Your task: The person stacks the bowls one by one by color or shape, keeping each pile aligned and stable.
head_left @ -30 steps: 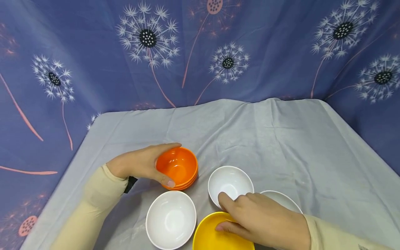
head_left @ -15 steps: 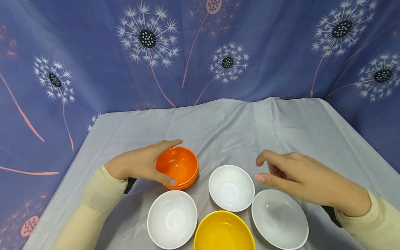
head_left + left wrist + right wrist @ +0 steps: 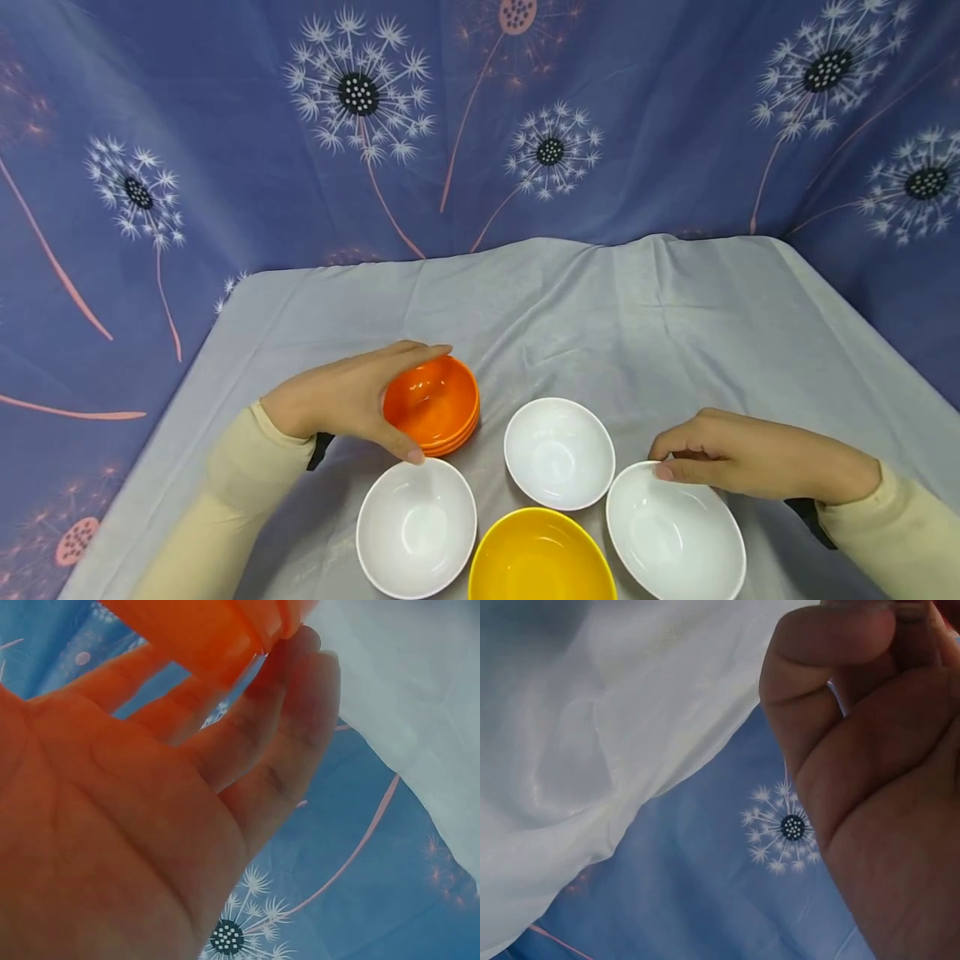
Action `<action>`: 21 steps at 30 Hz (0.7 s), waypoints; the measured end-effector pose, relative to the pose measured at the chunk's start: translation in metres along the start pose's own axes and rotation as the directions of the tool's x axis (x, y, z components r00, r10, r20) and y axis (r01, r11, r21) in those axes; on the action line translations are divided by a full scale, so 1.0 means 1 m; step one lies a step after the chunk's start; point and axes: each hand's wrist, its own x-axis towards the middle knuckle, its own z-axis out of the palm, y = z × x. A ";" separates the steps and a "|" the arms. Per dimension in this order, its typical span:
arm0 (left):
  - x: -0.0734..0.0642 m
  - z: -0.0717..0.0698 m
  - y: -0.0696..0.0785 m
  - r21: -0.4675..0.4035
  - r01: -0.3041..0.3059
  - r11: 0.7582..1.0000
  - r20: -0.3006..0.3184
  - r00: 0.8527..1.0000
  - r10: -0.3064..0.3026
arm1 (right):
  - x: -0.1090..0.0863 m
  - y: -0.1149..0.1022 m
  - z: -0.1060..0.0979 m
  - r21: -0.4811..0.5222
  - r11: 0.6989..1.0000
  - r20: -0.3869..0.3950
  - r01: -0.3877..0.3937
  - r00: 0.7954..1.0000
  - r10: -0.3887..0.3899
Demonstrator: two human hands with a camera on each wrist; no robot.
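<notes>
In the head view, my left hand [image 3: 348, 398] spreads thumb and fingers around the left side of a stack of orange bowls [image 3: 431, 400]. Its thumb lies in front of the stack, with the tip at the far rim of a white bowl [image 3: 416, 533]. The left wrist view has the fingers extended alongside the orange stack [image 3: 202, 637]. Farther right, my right hand [image 3: 750, 454] pinches the far rim of another white bowl [image 3: 678, 537], thumb over the inside. Its curled fingers appear in the right wrist view, where the bowl is out of sight.
Between the hands stands a third white bowl [image 3: 559, 454]. A yellow bowl [image 3: 542, 562] sits nearest the front, cut off by the lower frame edge. Grey cloth [image 3: 600, 325] covers the table, and a blue dandelion-print curtain [image 3: 645, 125] hangs behind.
My right hand has left the yellow bowl, moved right and taken the rim of the right white bowl. The left thumb has shifted slightly forward off the orange rim.
</notes>
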 end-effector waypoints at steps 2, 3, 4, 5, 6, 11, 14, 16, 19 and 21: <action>0.000 0.000 0.000 -0.004 0.004 1.000 -0.001 1.000 -0.004 | 0.000 -0.001 0.000 -0.014 1.000 -0.006 0.006 1.000 -0.006; 0.000 0.000 0.000 -0.005 0.006 1.000 0.000 1.000 -0.006 | 0.000 -0.001 0.001 -0.018 1.000 -0.008 0.004 1.000 -0.004; 0.000 0.000 0.000 -0.007 0.008 1.000 0.001 1.000 -0.008 | 0.000 -0.001 0.001 -0.025 1.000 -0.013 -0.002 1.000 0.002; 0.000 0.000 0.000 -0.008 0.010 1.000 0.002 1.000 -0.010 | -0.001 -0.001 0.001 -0.030 1.000 -0.016 -0.007 1.000 0.007; 0.000 0.000 0.000 -0.008 0.013 1.000 0.003 1.000 -0.013 | -0.001 0.000 0.002 -0.024 1.000 -0.016 -0.018 1.000 0.018; 0.000 0.000 0.000 -0.022 0.015 1.000 0.009 1.000 -0.015 | -0.008 -0.004 0.001 0.013 0.997 0.004 -0.072 0.997 0.072; 0.001 0.001 -0.001 -0.029 0.015 0.999 0.012 1.000 -0.015 | -0.014 -0.011 -0.005 0.047 0.996 0.019 -0.080 0.997 0.079; 0.001 0.002 -0.001 -0.031 0.016 0.999 0.013 1.000 -0.016 | -0.017 -0.018 -0.013 0.048 0.997 0.016 -0.064 0.998 0.063; 0.000 0.001 0.000 -0.030 0.020 0.999 0.012 1.000 -0.019 | -0.018 -0.029 -0.026 -0.020 0.999 -0.039 -0.025 0.999 0.024; 0.000 0.001 0.000 -0.031 0.019 0.999 0.010 1.000 -0.019 | -0.014 -0.036 -0.033 -0.096 0.995 -0.116 -0.027 0.993 0.016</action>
